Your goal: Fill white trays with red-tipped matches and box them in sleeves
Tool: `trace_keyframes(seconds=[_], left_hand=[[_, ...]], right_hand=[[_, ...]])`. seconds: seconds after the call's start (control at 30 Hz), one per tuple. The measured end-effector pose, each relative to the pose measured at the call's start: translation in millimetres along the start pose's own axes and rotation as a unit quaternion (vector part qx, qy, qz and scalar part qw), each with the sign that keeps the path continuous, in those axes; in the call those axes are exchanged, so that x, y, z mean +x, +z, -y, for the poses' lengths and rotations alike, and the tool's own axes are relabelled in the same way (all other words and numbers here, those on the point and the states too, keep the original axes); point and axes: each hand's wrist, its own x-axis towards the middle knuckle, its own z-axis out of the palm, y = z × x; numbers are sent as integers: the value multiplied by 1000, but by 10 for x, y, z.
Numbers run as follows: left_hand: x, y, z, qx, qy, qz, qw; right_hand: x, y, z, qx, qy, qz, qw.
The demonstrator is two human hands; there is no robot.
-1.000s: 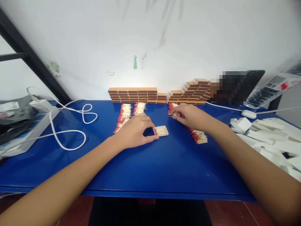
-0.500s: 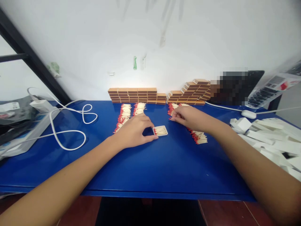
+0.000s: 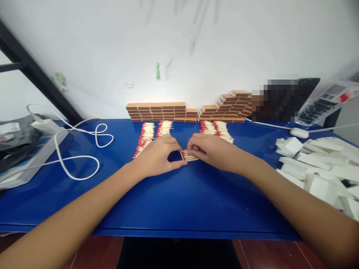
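A small white matchbox tray (image 3: pixel 193 160) with red-tipped matches in it lies on the blue table. My left hand (image 3: pixel 161 155) has its thumb and a finger at the tray's left end, gripping it. Over the tray's right part, my right hand (image 3: pixel 209 149) is pinched, with matches at its fingertips, partly hidden by the fingers. Rows of loose matches (image 3: pixel 146 134) lie behind my left hand, heads to the left. More rows of matches (image 3: pixel 223 130) lie beyond my right hand.
Brown matchboxes (image 3: pixel 162 111) are stacked along the wall, with a stepped stack (image 3: pixel 231 106) farther right. A heap of white trays (image 3: pixel 322 168) covers the table's right side. A white cable (image 3: pixel 97 164) loops at left beside a clear plastic container (image 3: pixel 26 166).
My right hand has moved left and down from the right-hand match rows to the tray. My left hand stays at the tray's left end. The view has shifted slightly.
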Motion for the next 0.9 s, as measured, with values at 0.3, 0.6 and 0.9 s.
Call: trace_keyframes(seconds=[0.3, 0.6, 0.9], left_hand=[[-8, -5, -2, -28, -6, -15, 999], [-8, -13, -6, -21, -11, -12, 1000], [-10, -15, -12, -11, -6, -2, 1000]], right_hand=[[-38, -399, -217, -110, 90, -47, 989], [-4, -335, -565, -151, 152, 44, 976], [15, -309, -508, -172, 147, 17, 974]])
